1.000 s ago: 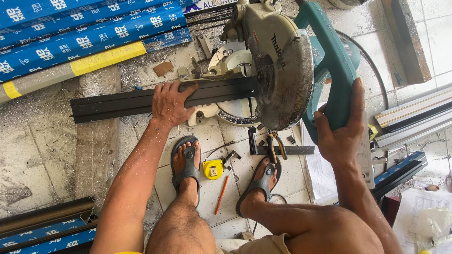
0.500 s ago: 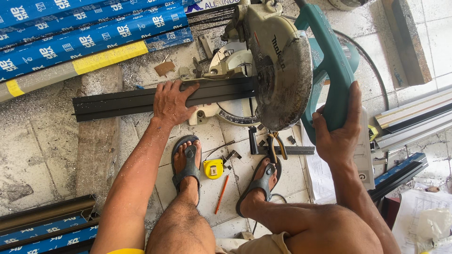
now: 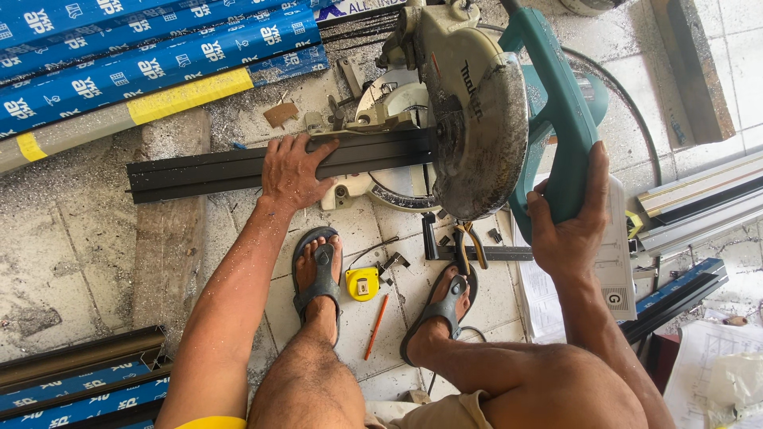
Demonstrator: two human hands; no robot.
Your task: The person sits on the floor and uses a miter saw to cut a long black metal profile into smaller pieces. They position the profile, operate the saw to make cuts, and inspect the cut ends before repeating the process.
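Right hand (image 3: pixel 568 226) grip clamped around teal saw handle (image 3: pixel 556 119); left hand (image 3: pixel 292 168) flat, fingers spread, atop black profile (image 3: pixel 199 171).

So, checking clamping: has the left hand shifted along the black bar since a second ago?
No. The left hand presses the same spot on the black bar, left of the saw.
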